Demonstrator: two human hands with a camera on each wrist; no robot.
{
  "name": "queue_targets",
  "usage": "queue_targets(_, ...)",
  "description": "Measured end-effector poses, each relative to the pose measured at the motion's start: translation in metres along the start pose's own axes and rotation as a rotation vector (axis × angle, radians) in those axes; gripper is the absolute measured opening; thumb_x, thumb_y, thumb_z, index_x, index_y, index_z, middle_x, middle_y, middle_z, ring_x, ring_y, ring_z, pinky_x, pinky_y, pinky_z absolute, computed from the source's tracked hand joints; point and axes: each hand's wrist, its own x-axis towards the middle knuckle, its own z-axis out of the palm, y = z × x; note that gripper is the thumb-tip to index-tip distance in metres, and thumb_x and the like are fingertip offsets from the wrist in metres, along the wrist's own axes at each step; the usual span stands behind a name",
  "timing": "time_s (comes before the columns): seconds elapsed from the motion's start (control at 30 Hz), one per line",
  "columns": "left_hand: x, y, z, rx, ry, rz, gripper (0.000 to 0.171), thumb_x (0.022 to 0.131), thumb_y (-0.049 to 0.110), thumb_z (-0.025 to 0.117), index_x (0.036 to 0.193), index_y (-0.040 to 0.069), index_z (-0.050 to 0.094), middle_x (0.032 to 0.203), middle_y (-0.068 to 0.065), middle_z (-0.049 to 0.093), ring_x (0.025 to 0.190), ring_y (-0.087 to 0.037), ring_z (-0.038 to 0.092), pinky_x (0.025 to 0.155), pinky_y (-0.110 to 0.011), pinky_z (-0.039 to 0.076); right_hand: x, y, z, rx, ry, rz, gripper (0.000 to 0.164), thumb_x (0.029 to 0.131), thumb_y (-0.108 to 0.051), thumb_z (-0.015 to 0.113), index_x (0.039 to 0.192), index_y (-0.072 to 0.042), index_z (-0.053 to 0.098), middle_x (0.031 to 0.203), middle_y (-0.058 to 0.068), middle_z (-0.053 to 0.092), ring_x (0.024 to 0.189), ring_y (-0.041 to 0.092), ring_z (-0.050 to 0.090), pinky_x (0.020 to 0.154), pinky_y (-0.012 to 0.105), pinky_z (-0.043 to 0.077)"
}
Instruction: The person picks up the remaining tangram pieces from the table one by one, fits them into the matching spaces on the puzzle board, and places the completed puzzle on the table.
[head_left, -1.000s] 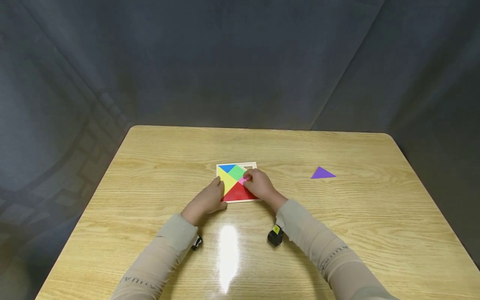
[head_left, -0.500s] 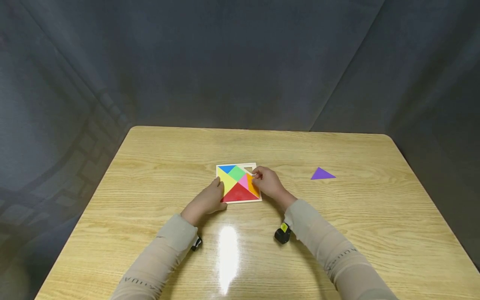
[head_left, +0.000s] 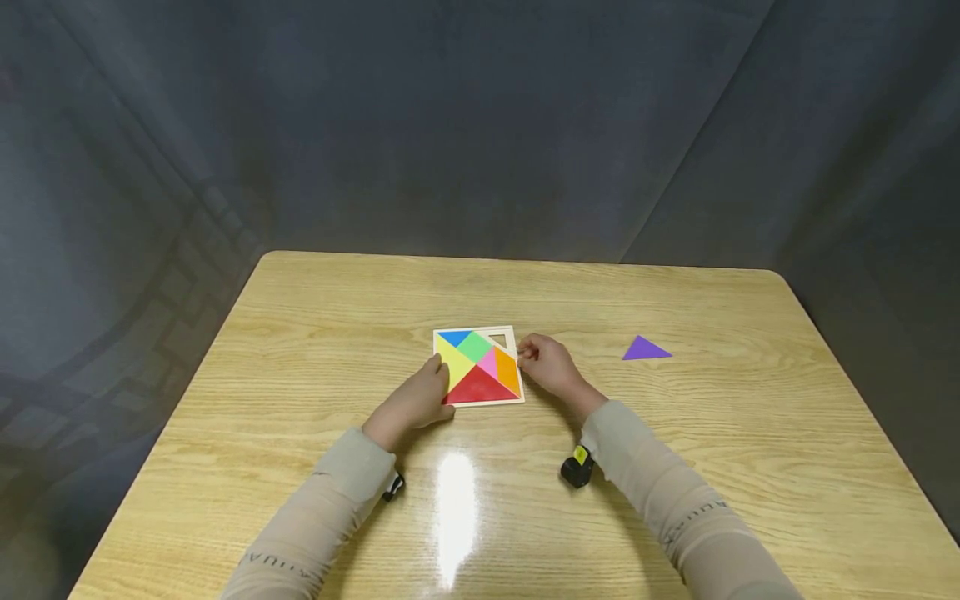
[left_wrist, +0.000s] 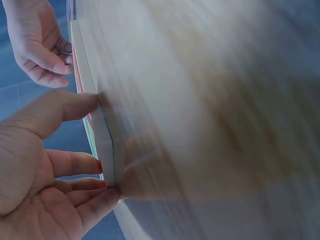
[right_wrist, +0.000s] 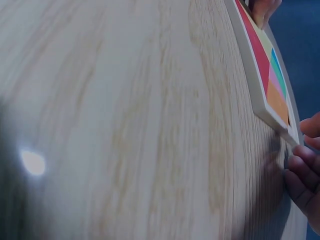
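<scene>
In the head view a pale wooden tangram tray [head_left: 483, 405] lies flat at mid-table, filled with a yellow triangle [head_left: 452, 367], red triangle [head_left: 482, 387], blue triangle [head_left: 453, 337], green square [head_left: 475, 347], pink triangle [head_left: 487, 362] and orange parallelogram [head_left: 507, 371]. Its upper right corner shows bare wood with a dark cutout. My left hand [head_left: 416, 396] grips the lower left corner; thumb and fingers press its edges in the left wrist view. My right hand [head_left: 553, 365], fingers loosely curled, is at the right edge, apparently touching it; no piece shows in it. Farther right lies a purple triangle [head_left: 645, 347].
The wooden table [head_left: 337, 292] has a glare patch near its front. Dark grey curtains [head_left: 480, 125] hang behind and at both sides. A small black camera [head_left: 577, 469] is worn at the right wrist, another [head_left: 393, 487] at the left.
My right hand has drawn back rightward from the pink triangle to the tray's right edge, uncovering the pink and orange pieces. The left hand and purple triangle have stayed put.
</scene>
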Motion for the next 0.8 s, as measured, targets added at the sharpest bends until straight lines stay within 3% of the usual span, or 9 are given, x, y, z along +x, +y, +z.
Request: queue_targets(0.8,0.000,0.000,0.000,0.004,0.002,0.003,0.066,0.072,0.019,0.065,0.119,-0.017,0.036,0.127,-0.033,0.027,0.113,-0.037,0.037,0.093,-0.036,0.033,-0.008,0.024,-0.029,-0.068,-0.012,-0.013,0.018,0.075,-0.002,0.058,0.091,0.005,0.057,0.077,0.009,0.054,0.073,0.022,0.049,0.067,0.033,0.041)
